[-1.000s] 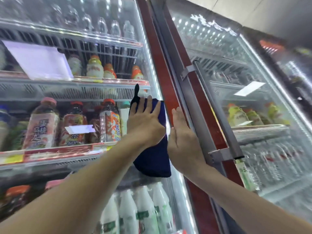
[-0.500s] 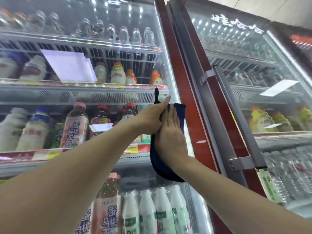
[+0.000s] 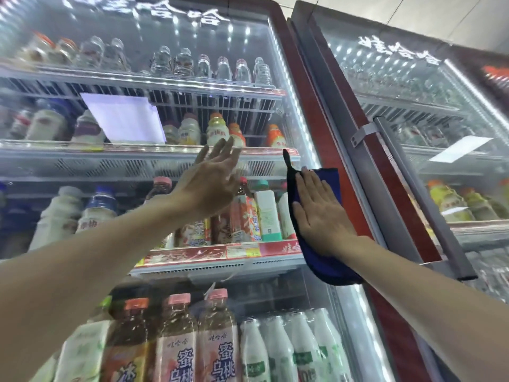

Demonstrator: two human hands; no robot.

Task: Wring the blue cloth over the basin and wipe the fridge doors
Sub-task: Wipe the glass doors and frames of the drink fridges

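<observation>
- In the upper left of the frame, a white sheet of paper (image 3: 124, 119) is seen at the glass of the left fridge door (image 3: 154, 166).
- Left of the centre, the left hand (image 3: 212, 183) is held open, with fingers straight and a little spread. Nothing is held in it. It is blurred, so it cannot be told whether the glass is touched. It is well apart from the cloth.
- Right of the centre, the blue cloth (image 3: 330, 266) is spread on the glass near the right edge of this door. One thin corner is pointed upward and the lower end hangs below the wrist.
- The right hand (image 3: 322, 216) is pressed flat on the cloth, fingers straight and close together. The cloth lies between palm and glass.
- Further right, the red frame (image 3: 325, 139), a grey handle (image 3: 421, 205) and the right fridge door (image 3: 413, 86) are seen.
</observation>
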